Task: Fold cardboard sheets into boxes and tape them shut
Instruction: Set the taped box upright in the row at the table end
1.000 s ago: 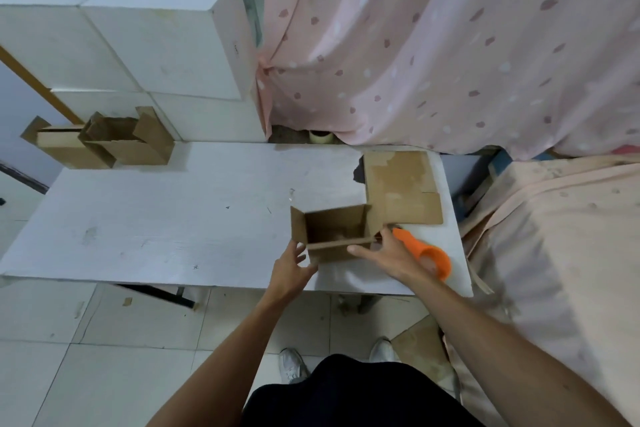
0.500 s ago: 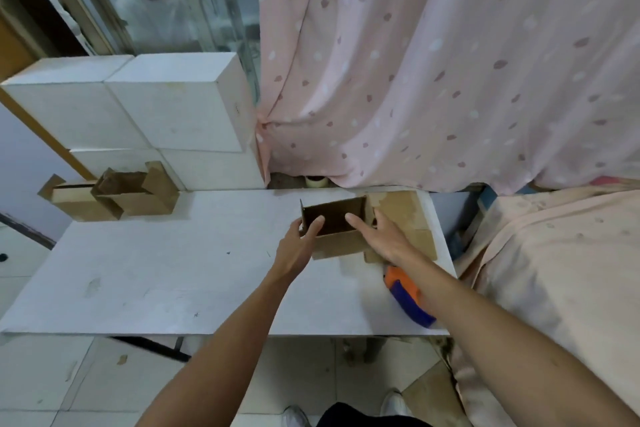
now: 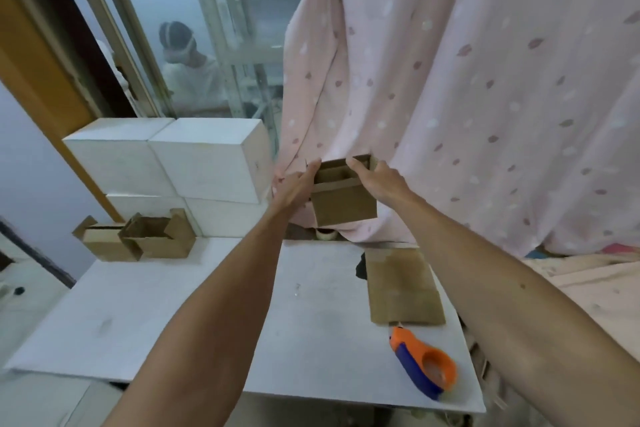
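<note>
An untaped cardboard box is clamped between the flat-pressed left hand and the right hand curled over its rim; it could be dropped if the pressure is eased.

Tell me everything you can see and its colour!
cardboard box: 1, brown, held up in front of the curtain
folded boxes: 2, brown, far left of table
flat cardboard: count unclear, brown, right side of table
tape dispenser: 1, orange and blue, right front of table
tape roll: 1, pale, back of table under curtain
white blocks: at least 4, white, stacked back left
curtain: 1, pink with spots, behind table
table: 1, white, below the hands
person: 1, pale clothes, behind the glass
left hand: 1, presses box's left side
right hand: 1, grips box's top right
</note>
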